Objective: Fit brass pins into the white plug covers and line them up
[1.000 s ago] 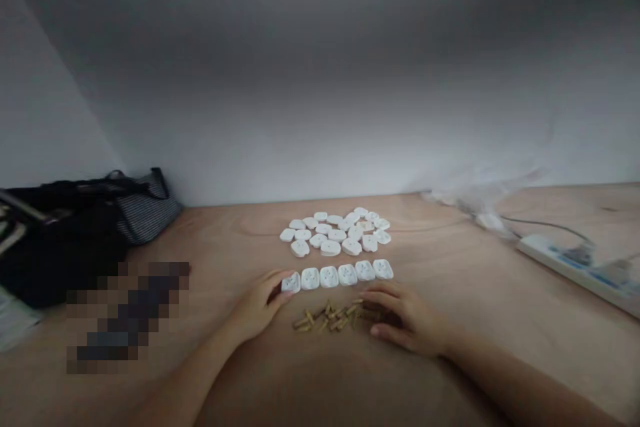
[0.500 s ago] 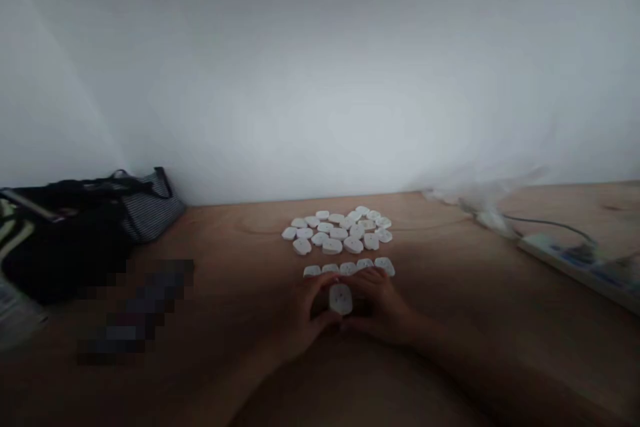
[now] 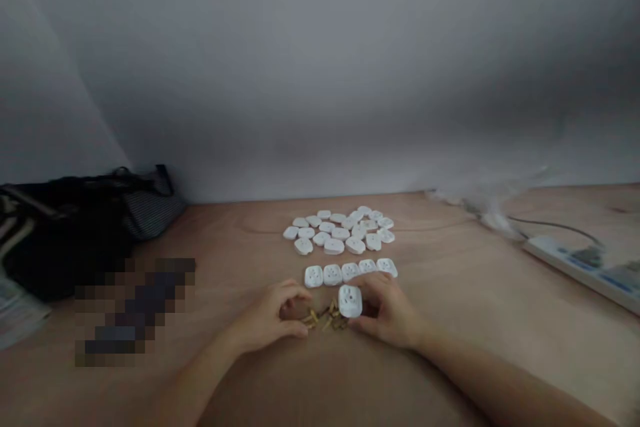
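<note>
My right hand [image 3: 387, 307] grips a white rounded-square plug housing [image 3: 351, 301] by its right side, its slotted face toward me. To the left, my left hand [image 3: 280, 315] is apart from it, thumb and fingers curved with a gap between them and nothing visible inside. Small brass-coloured metal pieces [image 3: 330, 317] lie in a loose heap on the table between the hands, partly behind the held housing. Just beyond the hands stands a row of several like housings [image 3: 333, 274], the right ones partly covered by my right fingers.
Farther back lies a cluster of white housings [image 3: 341, 233] on the wooden table [image 3: 240, 240]. At the left are a black bag [image 3: 75, 233] and a blurred-out dark object [image 3: 140, 310]. A power strip [image 3: 575, 263] with a cable and clear plastic wrap [image 3: 493, 207] are at the right.
My left hand has let go of the housing and moved left. The right hand keeps the housing, slightly farther right. The brass pieces now show, and the picture is brighter on the table.
</note>
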`<state>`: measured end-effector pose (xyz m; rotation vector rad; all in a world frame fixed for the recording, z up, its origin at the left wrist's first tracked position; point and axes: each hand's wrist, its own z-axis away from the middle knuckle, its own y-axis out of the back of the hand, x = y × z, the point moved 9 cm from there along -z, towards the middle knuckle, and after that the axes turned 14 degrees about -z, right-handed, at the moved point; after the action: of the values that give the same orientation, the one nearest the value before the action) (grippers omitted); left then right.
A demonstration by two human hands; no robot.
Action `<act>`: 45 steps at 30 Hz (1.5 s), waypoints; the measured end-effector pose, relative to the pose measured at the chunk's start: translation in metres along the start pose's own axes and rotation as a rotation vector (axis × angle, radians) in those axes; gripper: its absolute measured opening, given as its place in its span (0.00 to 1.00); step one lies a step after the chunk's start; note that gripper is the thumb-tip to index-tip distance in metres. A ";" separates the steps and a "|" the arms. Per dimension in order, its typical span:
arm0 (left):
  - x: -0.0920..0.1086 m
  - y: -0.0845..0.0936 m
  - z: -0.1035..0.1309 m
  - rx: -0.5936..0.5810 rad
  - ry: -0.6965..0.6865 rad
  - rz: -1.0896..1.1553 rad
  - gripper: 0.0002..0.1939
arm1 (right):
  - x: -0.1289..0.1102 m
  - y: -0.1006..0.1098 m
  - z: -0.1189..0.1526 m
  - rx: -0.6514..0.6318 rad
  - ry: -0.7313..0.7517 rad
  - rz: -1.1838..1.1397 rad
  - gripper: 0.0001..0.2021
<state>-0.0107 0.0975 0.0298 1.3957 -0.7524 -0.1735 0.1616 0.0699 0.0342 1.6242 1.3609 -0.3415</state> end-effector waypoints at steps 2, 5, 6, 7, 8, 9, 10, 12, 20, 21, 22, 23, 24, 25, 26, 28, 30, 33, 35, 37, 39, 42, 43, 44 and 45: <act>-0.003 -0.004 0.000 -0.024 0.007 0.027 0.18 | 0.002 0.000 0.001 0.002 -0.006 0.006 0.23; 0.000 -0.010 -0.002 -0.045 -0.019 0.054 0.15 | 0.002 0.000 0.002 0.013 -0.002 0.012 0.24; 0.002 -0.010 -0.003 -0.038 -0.021 0.047 0.13 | 0.002 0.000 0.002 0.013 0.000 0.014 0.24; 0.002 -0.010 -0.004 -0.025 -0.021 0.036 0.11 | 0.001 0.000 0.002 0.011 0.004 0.018 0.24; 0.003 -0.010 -0.005 -0.008 -0.025 0.025 0.09 | 0.000 0.001 0.002 0.016 0.008 0.023 0.24; 0.004 -0.009 -0.005 0.013 -0.031 0.013 0.08 | 0.000 0.001 0.002 0.021 0.011 0.029 0.24; 0.005 -0.008 -0.005 0.032 -0.041 0.000 0.07 | -0.001 0.001 0.002 0.019 0.014 0.034 0.24; 0.007 -0.008 -0.006 0.058 -0.069 -0.025 0.08 | -0.001 0.001 0.002 0.013 0.019 0.036 0.24; 0.017 0.007 -0.003 0.241 -0.060 -0.086 0.09 | -0.004 -0.001 0.001 0.003 0.035 0.014 0.23; 0.018 0.009 -0.002 0.277 -0.047 -0.073 0.08 | -0.004 -0.002 0.000 -0.002 0.036 0.013 0.23; 0.021 0.010 0.000 0.322 -0.043 -0.055 0.08 | -0.004 -0.002 0.000 -0.006 0.033 0.013 0.23; 0.024 0.011 0.001 0.363 -0.052 -0.035 0.07 | -0.004 -0.002 0.000 -0.013 0.029 0.012 0.23; 0.029 0.011 0.002 0.401 -0.069 -0.015 0.06 | -0.004 -0.003 0.000 -0.024 0.025 0.012 0.23; 0.034 0.010 0.003 0.430 -0.093 0.005 0.06 | -0.004 -0.004 0.000 -0.033 0.022 0.011 0.23; 0.039 0.009 0.004 0.450 -0.118 0.021 0.06 | -0.004 -0.003 0.000 -0.033 0.021 0.010 0.23; 0.050 0.006 0.006 0.481 -0.178 0.046 0.05 | -0.005 -0.003 0.000 -0.034 0.022 0.006 0.24; 0.058 0.005 0.007 0.503 -0.241 0.063 0.06 | -0.006 -0.003 0.000 -0.038 0.028 0.001 0.23; 0.063 0.005 0.008 0.514 -0.294 0.057 0.07 | -0.006 -0.003 0.000 -0.046 0.033 -0.001 0.22; 0.062 0.006 0.009 0.520 -0.297 0.034 0.07 | -0.006 -0.003 0.000 -0.041 0.033 0.002 0.22; 0.062 0.006 0.009 0.518 -0.300 0.007 0.07 | -0.005 -0.003 0.000 -0.043 0.027 0.002 0.22; 0.062 0.005 0.009 0.507 -0.304 -0.023 0.07 | -0.005 -0.003 0.000 -0.038 0.031 0.003 0.23; 0.064 0.004 0.008 0.507 -0.307 -0.050 0.07 | -0.006 -0.002 0.000 -0.034 0.042 0.004 0.22; 0.064 0.004 0.008 0.517 -0.307 -0.049 0.07 | -0.006 -0.002 -0.001 -0.030 0.042 0.005 0.22; 0.065 0.005 0.008 0.529 -0.306 -0.043 0.07 | -0.006 -0.001 -0.001 -0.027 0.040 0.006 0.22; 0.065 0.005 0.008 0.537 -0.303 -0.036 0.07 | -0.006 -0.001 -0.001 -0.025 0.036 0.005 0.22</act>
<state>0.0326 0.0576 0.0587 1.9185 -1.0771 -0.2245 0.1585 0.0665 0.0387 1.6194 1.3831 -0.2920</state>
